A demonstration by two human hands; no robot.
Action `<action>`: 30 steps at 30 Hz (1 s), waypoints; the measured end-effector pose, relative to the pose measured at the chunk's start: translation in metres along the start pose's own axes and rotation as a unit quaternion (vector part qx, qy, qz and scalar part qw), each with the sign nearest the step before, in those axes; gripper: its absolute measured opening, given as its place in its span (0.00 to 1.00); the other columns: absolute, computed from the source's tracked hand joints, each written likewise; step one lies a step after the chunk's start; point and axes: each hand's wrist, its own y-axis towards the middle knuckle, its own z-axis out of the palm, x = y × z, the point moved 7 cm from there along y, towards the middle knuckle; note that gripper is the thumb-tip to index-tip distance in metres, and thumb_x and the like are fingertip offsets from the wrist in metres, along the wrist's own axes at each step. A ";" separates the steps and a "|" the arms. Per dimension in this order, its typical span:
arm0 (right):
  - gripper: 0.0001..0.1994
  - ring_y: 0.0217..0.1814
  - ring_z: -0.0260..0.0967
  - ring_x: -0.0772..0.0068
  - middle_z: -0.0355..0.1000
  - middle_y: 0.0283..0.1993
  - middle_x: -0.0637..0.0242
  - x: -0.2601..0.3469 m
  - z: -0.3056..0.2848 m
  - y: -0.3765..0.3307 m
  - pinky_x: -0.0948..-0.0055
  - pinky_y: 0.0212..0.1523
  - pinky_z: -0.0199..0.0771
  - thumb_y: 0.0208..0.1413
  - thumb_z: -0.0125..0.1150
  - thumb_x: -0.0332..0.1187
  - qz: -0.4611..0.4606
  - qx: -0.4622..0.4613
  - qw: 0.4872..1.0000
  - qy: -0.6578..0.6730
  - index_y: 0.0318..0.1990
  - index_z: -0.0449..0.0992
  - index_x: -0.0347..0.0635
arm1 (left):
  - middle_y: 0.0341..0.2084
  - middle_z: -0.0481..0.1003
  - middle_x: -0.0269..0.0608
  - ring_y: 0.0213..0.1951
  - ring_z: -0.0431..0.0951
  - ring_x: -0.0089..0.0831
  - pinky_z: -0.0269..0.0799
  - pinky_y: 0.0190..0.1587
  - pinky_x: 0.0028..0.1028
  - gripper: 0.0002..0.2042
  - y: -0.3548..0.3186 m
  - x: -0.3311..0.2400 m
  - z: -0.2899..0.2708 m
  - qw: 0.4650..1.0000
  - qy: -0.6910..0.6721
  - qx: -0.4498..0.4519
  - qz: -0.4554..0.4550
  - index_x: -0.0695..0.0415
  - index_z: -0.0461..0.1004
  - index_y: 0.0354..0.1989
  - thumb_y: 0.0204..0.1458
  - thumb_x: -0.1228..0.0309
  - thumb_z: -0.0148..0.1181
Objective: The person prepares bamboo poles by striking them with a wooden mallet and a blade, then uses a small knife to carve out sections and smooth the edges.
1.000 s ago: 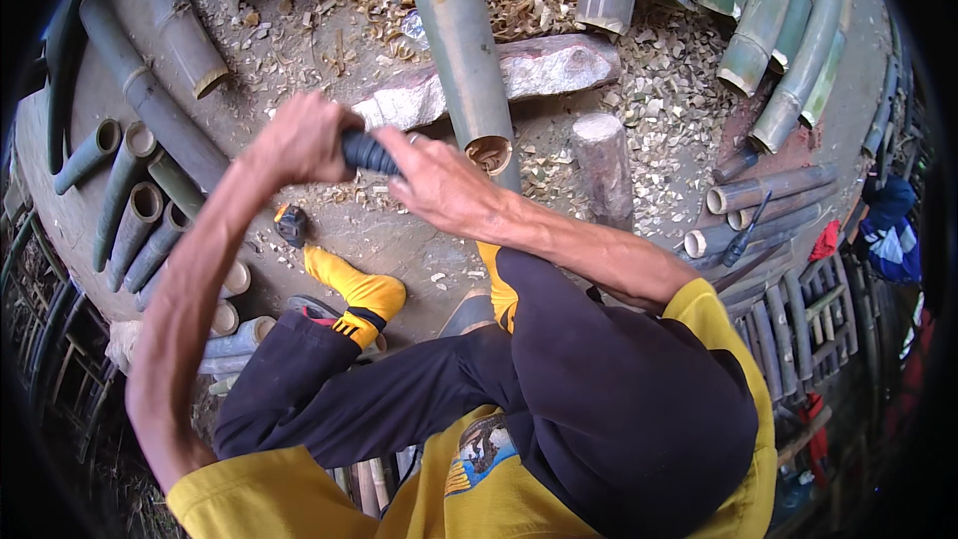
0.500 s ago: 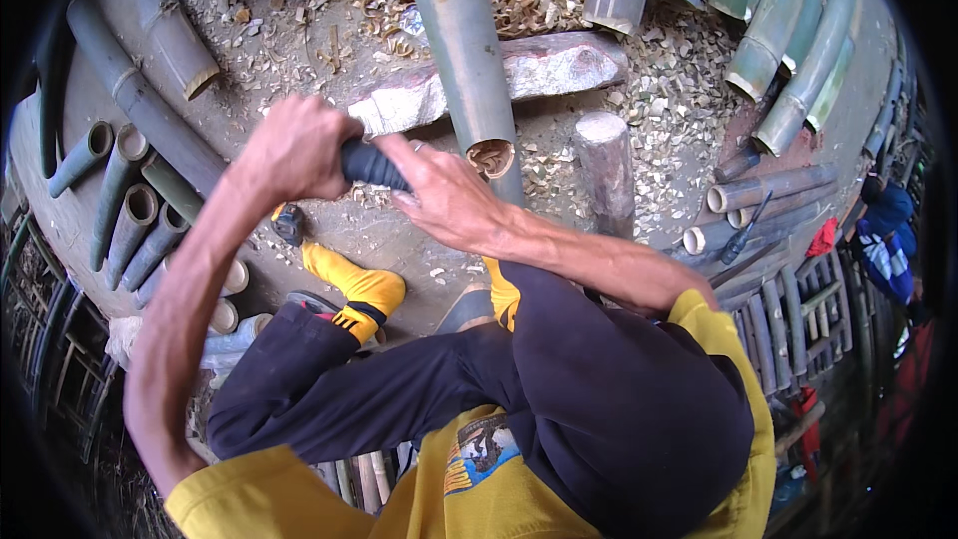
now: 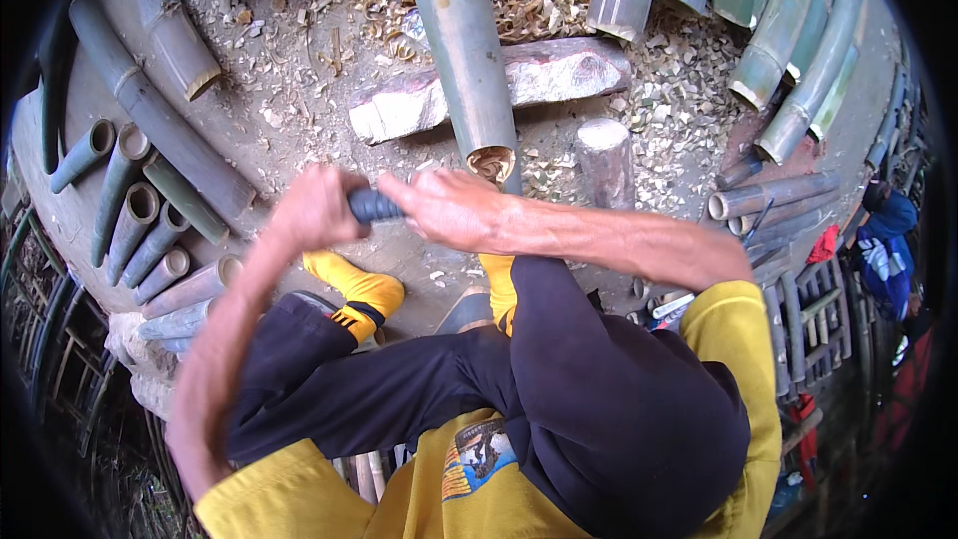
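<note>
A thick grey-green bamboo tube (image 3: 454, 40) slants toward me from the far edge, its cut end showing pale curled shavings inside. My left hand (image 3: 317, 208) is closed around one end of a dark, ribbed, wrapped handle (image 3: 374, 206). From the other side my right hand (image 3: 459, 208) grips the same handle, its thumb side against it. Both hands are just short of the tube's open end. Whatever the handle belongs to is hidden by my hands. Beneath the tube lies a rough, whitish log (image 3: 399, 110) that props it.
An upright wooden stump (image 3: 605, 165) stands right of the tube. Wood chips (image 3: 669, 90) and curled shavings cover the ground. Cut bamboo tubes (image 3: 140, 210) lie at left, others (image 3: 783, 40) at far right. Beyond the bamboo rack is a person in blue (image 3: 886, 240).
Both hands have come closer to my body with the handle, the left one also shifting slightly right. The bamboo tube and the log keep nearly the same place.
</note>
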 end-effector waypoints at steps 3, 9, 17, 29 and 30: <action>0.11 0.32 0.76 0.53 0.73 0.28 0.56 0.000 0.021 -0.015 0.54 0.27 0.76 0.51 0.51 0.33 -0.087 0.085 0.981 -0.153 0.40 0.70 0.38 | 0.21 0.77 0.44 0.23 0.76 0.30 0.73 0.32 0.32 0.17 -0.028 -0.010 0.082 0.968 -0.221 -0.054 -0.109 0.62 0.78 0.31 0.28 0.70 0.68; 0.04 0.29 0.77 0.64 0.75 0.24 0.67 0.000 0.035 -0.063 0.64 0.25 0.77 0.44 0.58 0.32 -0.189 0.272 0.877 -0.349 0.22 0.77 0.47 | 0.20 0.77 0.49 0.22 0.78 0.32 0.73 0.28 0.33 0.14 -0.034 -0.096 0.195 0.776 -0.538 -0.267 -0.194 0.64 0.76 0.28 0.34 0.67 0.66; 0.12 0.31 0.75 0.63 0.74 0.28 0.63 0.004 0.034 -0.012 0.63 0.31 0.74 0.47 0.55 0.31 -0.114 0.090 0.929 -0.340 0.41 0.72 0.48 | 0.19 0.76 0.48 0.21 0.78 0.39 0.73 0.27 0.35 0.16 -0.033 -0.014 0.116 0.897 -0.269 -0.342 -0.078 0.57 0.76 0.33 0.31 0.70 0.65; 0.18 0.27 0.73 0.53 0.70 0.26 0.54 0.013 -0.051 -0.036 0.59 0.29 0.74 0.38 0.53 0.18 -0.065 -0.439 0.893 -0.072 0.41 0.66 0.40 | 0.16 0.74 0.40 0.21 0.78 0.36 0.73 0.21 0.32 0.05 -0.012 -0.096 -0.087 0.916 0.311 -0.203 0.149 0.56 0.74 0.19 0.29 0.74 0.60; 0.18 0.28 0.73 0.49 0.70 0.27 0.52 0.007 -0.053 -0.041 0.57 0.30 0.74 0.38 0.56 0.19 -0.068 -0.469 0.880 -0.009 0.41 0.65 0.40 | 0.16 0.75 0.41 0.20 0.78 0.34 0.73 0.21 0.31 0.03 -0.003 -0.110 -0.092 0.901 0.362 -0.188 0.150 0.55 0.75 0.18 0.30 0.73 0.61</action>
